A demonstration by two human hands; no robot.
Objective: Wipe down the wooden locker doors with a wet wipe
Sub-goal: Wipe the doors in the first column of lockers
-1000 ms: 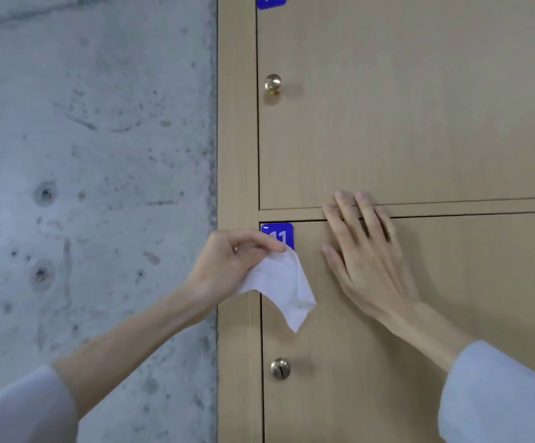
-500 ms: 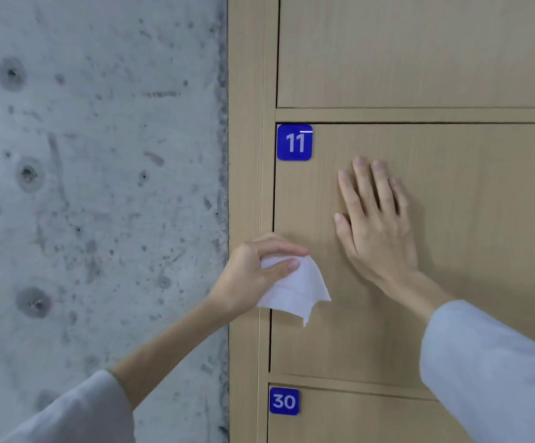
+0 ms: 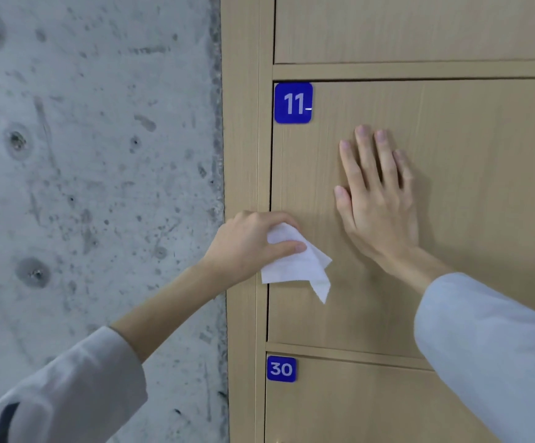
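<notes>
Left hand point(image 3: 247, 247) grips crumpled white wet wipe point(image 3: 295, 263) at left edge of tan wooden locker door 11 point(image 3: 451, 193); contact probably light. Right hand point(image 3: 378, 203) flat, fingers straight, bracing door. Spread wipe, overlap strokes.

Lighting: soft, even, moderately bright; source not visible. No hard glare. Shadows: a faint, diffuse shadow on locker door 11 point(image 3: 451, 187) to the right of the right hand point(image 3: 378, 199); a slight one under the wet wipe point(image 3: 295, 263). Colour: cool cast on the concrete wall point(image 3: 93, 187), warm tan on the wood. Sharpness: overall soft; number plate 11 point(image 3: 293, 103) legible with slightly smeared edges; wood grain streaked. Distortion: wide-angle bowing of locker frame lines toward the edges.
</notes>
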